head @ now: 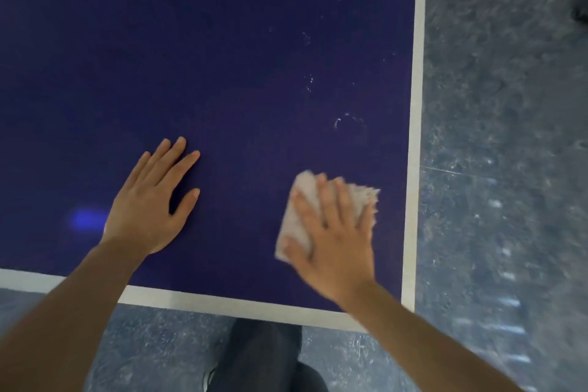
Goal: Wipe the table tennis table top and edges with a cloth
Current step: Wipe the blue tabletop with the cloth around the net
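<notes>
The dark blue table tennis table (206, 57) fills most of the view, with a white border line along its near edge and its right edge. A folded pale cloth (304, 197) lies flat on the top near the near right corner. My right hand (334, 232) presses down on the cloth with straight, spread fingers; the hand and cloth are blurred. My left hand (152, 204) rests flat on the bare table top to the left, fingers straight and together. White specks and smudges (346, 121) mark the surface beyond the cloth.
A grey speckled floor (502, 137) runs along the table's right side and in front of its near edge. My dark trouser leg (264, 356) stands against the near edge. A light reflection (89, 219) shows on the top at the left.
</notes>
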